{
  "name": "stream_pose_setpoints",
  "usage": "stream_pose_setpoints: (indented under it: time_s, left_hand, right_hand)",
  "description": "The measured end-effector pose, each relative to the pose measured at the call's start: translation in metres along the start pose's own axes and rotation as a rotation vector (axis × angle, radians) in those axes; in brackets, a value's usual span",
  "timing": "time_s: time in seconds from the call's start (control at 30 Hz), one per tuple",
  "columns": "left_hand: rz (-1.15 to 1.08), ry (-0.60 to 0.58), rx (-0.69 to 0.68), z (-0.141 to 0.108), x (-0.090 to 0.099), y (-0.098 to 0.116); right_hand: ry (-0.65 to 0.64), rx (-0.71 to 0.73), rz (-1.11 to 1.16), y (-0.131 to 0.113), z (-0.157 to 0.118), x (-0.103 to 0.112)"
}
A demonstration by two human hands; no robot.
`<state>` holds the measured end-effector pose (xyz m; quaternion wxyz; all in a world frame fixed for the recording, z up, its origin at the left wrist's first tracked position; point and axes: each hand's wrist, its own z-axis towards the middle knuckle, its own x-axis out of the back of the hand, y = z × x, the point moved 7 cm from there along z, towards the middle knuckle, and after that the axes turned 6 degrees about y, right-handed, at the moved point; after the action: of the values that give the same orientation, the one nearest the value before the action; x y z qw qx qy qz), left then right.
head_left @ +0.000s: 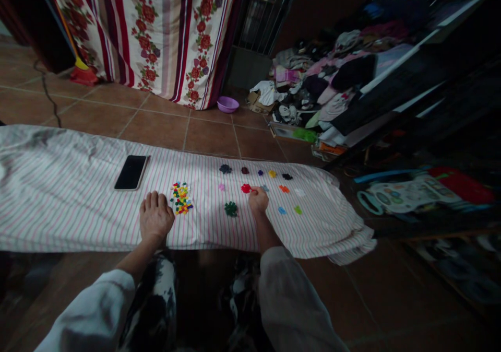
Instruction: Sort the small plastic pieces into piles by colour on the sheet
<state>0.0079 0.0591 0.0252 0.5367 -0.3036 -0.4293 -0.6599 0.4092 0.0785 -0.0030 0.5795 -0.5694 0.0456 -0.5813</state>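
Observation:
My left hand (156, 217) lies palm down on the striped cloth, fingers stretched out, beside a mixed heap of small coloured pieces (181, 199). My right hand (258, 200) has its fingertips pinched together at the edge of a small red pile (246, 188); what is between them is too small to make out. Around it lie separate piles sorted by colour: dark green (230, 209), pink (222, 187), dark grey (225, 169), dark red (245, 170), purple (260, 173), yellow (272, 174), black (287, 176), orange (284, 189), white (299, 192), blue (282, 210) and light green (298, 210). A grey-blue pile (265, 188) sits just behind the right hand.
A phone (131, 173) with a dark screen lies on the striped cloth (78, 195) to the left. Beyond, on the tiled floor, are a purple basin (227, 104), a broom (83, 72) and a heap of clothes (313, 75). A floral curtain (164, 33) hangs behind.

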Motion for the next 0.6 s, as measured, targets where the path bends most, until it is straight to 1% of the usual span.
stream_pose_setpoints:
  time_s: [0.23, 0.4, 0.5, 0.6]
  left_hand:
    - [-0.024, -0.012, 0.017, 0.0012, 0.0015, 0.0010]
    - [0.000, -0.012, 0.008, 0.0006, 0.0013, 0.0010]
    - [0.020, -0.013, -0.006, 0.0001, 0.0007, 0.0010]
    - [0.042, -0.016, -0.014, 0.0000, 0.0000, 0.0007]
  right_hand:
    - [-0.057, 0.045, 0.000, 0.0003, 0.0022, -0.0081]
    - [-0.011, 0.079, 0.050, -0.0020, 0.0000, -0.0038]
    - [0.018, 0.093, 0.033, -0.0031, -0.0019, -0.0012]
    - [-0.009, 0.132, 0.019, -0.0061, -0.0039, -0.0016]
